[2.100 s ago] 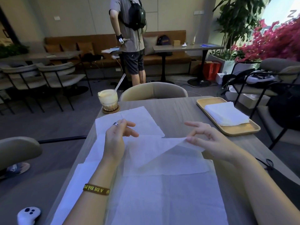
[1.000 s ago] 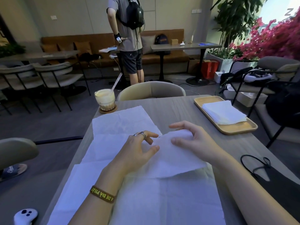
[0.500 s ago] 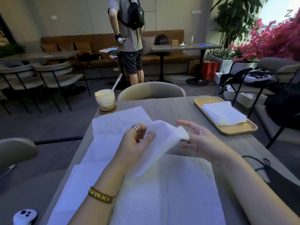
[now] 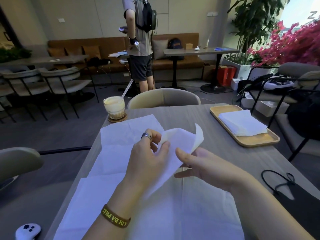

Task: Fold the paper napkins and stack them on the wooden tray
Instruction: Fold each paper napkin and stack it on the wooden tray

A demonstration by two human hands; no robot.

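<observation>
My left hand (image 4: 147,158) pinches the folded napkin (image 4: 180,141) by its edge, above the table (image 4: 221,149). My right hand (image 4: 207,168) clamps it, thumb over, fingers under. Bare tabletop runs to the wooden tray (image 4: 256,142) and napkin stack (image 4: 242,123) at 2 o'clock.

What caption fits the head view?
Left hand and right hand hold a half-folded napkin above flat sheets; folded stack sits on wooden tray.

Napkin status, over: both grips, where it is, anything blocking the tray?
Left grip pinches the folded napkin, lifted off the table. Right grip at its edge, thumb above, fingers below; hold unclear. Tray holds a stack; nothing stands between.
</observation>
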